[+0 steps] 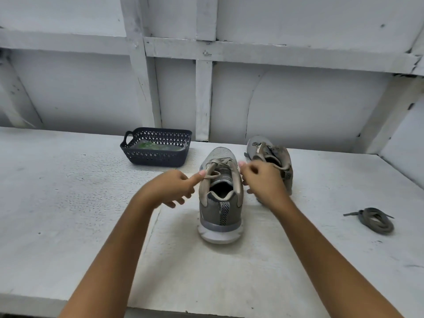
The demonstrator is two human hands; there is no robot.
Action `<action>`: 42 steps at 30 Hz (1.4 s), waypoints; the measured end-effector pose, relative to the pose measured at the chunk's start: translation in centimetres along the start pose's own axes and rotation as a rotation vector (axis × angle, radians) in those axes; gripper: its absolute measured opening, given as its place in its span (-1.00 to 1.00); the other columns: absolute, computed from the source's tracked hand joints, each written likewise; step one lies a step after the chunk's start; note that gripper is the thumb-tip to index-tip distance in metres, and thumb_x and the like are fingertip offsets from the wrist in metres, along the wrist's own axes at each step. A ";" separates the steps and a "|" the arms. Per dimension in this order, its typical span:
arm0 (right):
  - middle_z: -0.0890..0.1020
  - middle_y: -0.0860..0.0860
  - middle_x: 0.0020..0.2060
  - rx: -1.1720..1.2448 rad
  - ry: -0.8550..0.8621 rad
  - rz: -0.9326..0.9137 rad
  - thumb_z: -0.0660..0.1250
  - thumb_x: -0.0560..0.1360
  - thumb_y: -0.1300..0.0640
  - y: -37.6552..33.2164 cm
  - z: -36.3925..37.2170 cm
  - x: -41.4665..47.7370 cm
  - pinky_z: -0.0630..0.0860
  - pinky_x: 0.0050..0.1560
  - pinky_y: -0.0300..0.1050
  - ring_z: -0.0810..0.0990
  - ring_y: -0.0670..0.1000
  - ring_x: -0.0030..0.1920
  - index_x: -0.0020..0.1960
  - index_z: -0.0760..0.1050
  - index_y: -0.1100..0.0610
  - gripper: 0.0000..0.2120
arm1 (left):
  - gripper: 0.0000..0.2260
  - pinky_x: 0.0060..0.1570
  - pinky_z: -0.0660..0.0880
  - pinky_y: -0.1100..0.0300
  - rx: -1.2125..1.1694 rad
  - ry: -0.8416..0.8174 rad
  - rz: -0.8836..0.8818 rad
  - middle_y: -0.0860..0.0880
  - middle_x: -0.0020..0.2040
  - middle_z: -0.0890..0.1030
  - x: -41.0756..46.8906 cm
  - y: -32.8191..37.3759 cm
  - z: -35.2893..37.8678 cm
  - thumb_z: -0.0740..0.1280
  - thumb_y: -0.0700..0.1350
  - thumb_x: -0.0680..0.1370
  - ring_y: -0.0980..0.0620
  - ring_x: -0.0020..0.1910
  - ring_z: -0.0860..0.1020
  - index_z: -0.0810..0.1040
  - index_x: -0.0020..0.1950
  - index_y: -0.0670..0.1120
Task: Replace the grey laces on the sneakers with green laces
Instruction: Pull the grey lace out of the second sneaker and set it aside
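Dark basket [158, 130] at 11 o'clock held green laces [146, 146] in clear wrap. My left hand [171, 188] pinched the grey lace [216, 161], thumb against forefinger, at 9 o'clock on the near sneaker [220, 210]. My right hand [263, 180] curled at its 3 o'clock side; couldn't tell if it gripped lace. Loose lace [376, 220] lay at 4 o'clock, second sneaker [261, 145] at 1.

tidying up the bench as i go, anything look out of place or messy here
A loose grey lace lies in a tangled coil on the right of the table, apart from both sneakers. The far sneaker sits turned at an angle to the near sneaker, not paired squarely. Nothing looks spilled or damaged.
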State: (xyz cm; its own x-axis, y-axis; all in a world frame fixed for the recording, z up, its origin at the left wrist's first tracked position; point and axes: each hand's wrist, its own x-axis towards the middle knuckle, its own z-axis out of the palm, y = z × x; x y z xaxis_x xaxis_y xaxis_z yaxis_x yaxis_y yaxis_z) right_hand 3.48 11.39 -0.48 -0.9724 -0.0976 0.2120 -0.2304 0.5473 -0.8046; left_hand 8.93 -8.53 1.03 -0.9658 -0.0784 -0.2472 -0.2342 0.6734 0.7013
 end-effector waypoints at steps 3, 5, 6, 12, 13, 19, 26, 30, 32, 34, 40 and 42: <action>0.59 -0.01 -0.12 -0.010 -0.009 -0.024 0.23 0.57 -0.05 0.2 1.1 -0.7 0.36 -0.09 -0.23 0.53 -0.04 -0.06 0.07 0.57 0.18 -0.69 | -0.64 -0.13 0.51 0.10 0.111 0.251 0.129 -0.07 -0.11 0.62 1.2 0.4 -1.0 0.16 0.09 0.61 0.00 -0.18 0.56 0.57 -0.02 -0.16; 0.61 0.01 0.01 0.073 0.010 0.000 0.24 0.57 -0.01 0.4 1.9 -0.6 0.34 -0.02 -0.27 0.53 -0.07 0.03 0.19 0.54 0.17 -0.68 | -0.76 -0.10 0.48 0.12 0.019 0.343 0.218 -0.02 -0.10 0.59 2.3 0.9 -0.8 0.22 -0.02 0.60 0.01 -0.12 0.55 0.58 0.07 -0.14; 0.62 0.03 0.06 0.109 0.032 0.015 0.23 0.57 0.00 0.6 2.3 -0.6 0.34 0.01 -0.28 0.53 -0.06 0.07 0.21 0.54 0.17 -0.68 | -0.79 -0.13 0.45 0.16 -0.036 0.307 0.242 0.01 -0.12 0.58 2.7 1.1 -0.4 0.24 -0.07 0.59 0.06 -0.13 0.54 0.59 0.11 -0.13; 0.61 0.01 0.16 0.247 0.118 0.029 0.24 0.57 0.02 1.2 3.6 -1.0 0.38 0.14 -0.25 0.52 -0.05 0.20 0.25 0.54 0.16 -0.66 | -0.94 -0.33 0.39 0.36 -0.261 0.217 0.264 0.00 -0.22 0.59 4.0 0.9 0.9 0.34 -0.18 0.54 0.12 -0.23 0.51 0.60 -0.10 -0.10; 0.62 0.01 0.15 0.245 0.118 0.026 0.23 0.57 0.02 1.1 3.6 -1.0 0.37 0.12 -0.27 0.53 -0.06 0.19 0.24 0.55 0.16 -0.67 | -0.92 -0.38 0.36 0.42 -0.285 0.238 0.267 0.01 -0.22 0.58 4.2 1.1 0.8 0.31 -0.19 0.55 0.13 -0.23 0.51 0.56 -0.13 -0.10; 0.65 0.00 0.07 0.195 0.082 0.034 0.23 0.57 0.01 1.2 3.5 -1.0 0.36 -0.02 -0.28 0.56 -0.07 0.10 0.20 0.58 0.13 -0.69 | -0.81 -0.39 0.48 0.26 -0.589 0.135 0.183 -0.05 -0.32 0.43 6.6 3.2 -0.7 0.13 -0.29 0.61 0.11 -0.48 0.47 0.40 -0.18 -0.15; 0.63 -0.01 0.14 0.210 0.081 0.047 0.22 0.58 0.00 1.3 3.3 -1.3 0.36 0.05 -0.27 0.53 -0.08 0.16 0.24 0.55 0.12 -0.67 | -0.91 -0.45 0.38 0.25 -0.439 0.179 0.200 -0.05 -0.24 0.41 7.8 3.5 -0.8 0.22 -0.20 0.60 0.07 -0.37 0.38 0.47 -0.08 -0.13; 0.63 -0.02 0.12 0.218 0.088 0.044 0.22 0.58 0.01 1.4 3.3 -1.4 0.35 -0.01 -0.31 0.53 -0.10 0.13 0.24 0.56 0.13 -0.68 | -0.67 -0.13 0.57 0.13 -0.455 0.140 0.144 -0.09 -0.04 0.55 5.8 1.5 -0.6 0.23 0.05 0.59 0.01 -0.13 0.56 0.48 0.16 -0.19; 0.63 -0.02 0.11 0.214 0.088 0.041 0.22 0.58 0.01 1.4 3.3 -1.3 0.34 -0.01 -0.30 0.54 -0.10 0.12 0.23 0.56 0.13 -0.68 | -0.65 -0.07 0.57 0.11 -0.424 0.121 0.133 -0.07 -0.05 0.61 4.5 0.3 0.0 0.24 0.11 0.56 0.01 -0.06 0.59 0.58 0.05 -0.17; 0.63 -0.02 0.11 0.214 0.088 0.042 0.22 0.58 0.01 1.4 3.3 -1.3 0.34 0.01 -0.30 0.53 -0.12 0.11 0.23 0.56 0.12 -0.68 | -0.79 -0.08 0.55 0.12 -0.491 0.144 0.176 -0.04 -0.11 0.64 3.6 -0.2 1.1 0.32 0.00 0.55 0.05 -0.09 0.59 0.63 -0.07 -0.13; 0.63 -0.02 0.13 0.220 0.082 0.038 0.22 0.58 0.01 1.5 3.4 -1.3 0.35 0.04 -0.29 0.53 -0.11 0.13 0.24 0.56 0.12 -0.68 | -0.83 -0.07 0.49 0.07 -0.595 0.329 0.202 -0.06 -0.27 0.61 3.7 0.3 2.3 0.34 -0.16 0.55 0.04 -0.22 0.55 0.61 -0.24 -0.12; 0.62 -0.03 0.14 0.209 0.074 0.034 0.22 0.58 0.01 1.5 3.4 -1.3 0.34 0.03 -0.30 0.52 -0.13 0.11 0.24 0.55 0.12 -0.68 | -0.84 -0.05 0.52 0.12 -0.768 0.335 0.146 -0.04 -0.22 0.62 3.9 0.6 0.9 0.29 -0.15 0.57 0.05 -0.18 0.57 0.58 -0.17 -0.14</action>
State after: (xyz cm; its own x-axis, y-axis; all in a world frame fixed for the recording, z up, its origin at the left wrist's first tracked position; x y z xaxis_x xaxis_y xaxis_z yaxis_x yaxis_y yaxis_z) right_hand 4.28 9.51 -3.85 -0.9760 -0.0163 0.2171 -0.2080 0.3644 -0.9077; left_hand 5.14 -7.78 -0.14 -0.9459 -0.3245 0.0073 0.0016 0.0175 0.9998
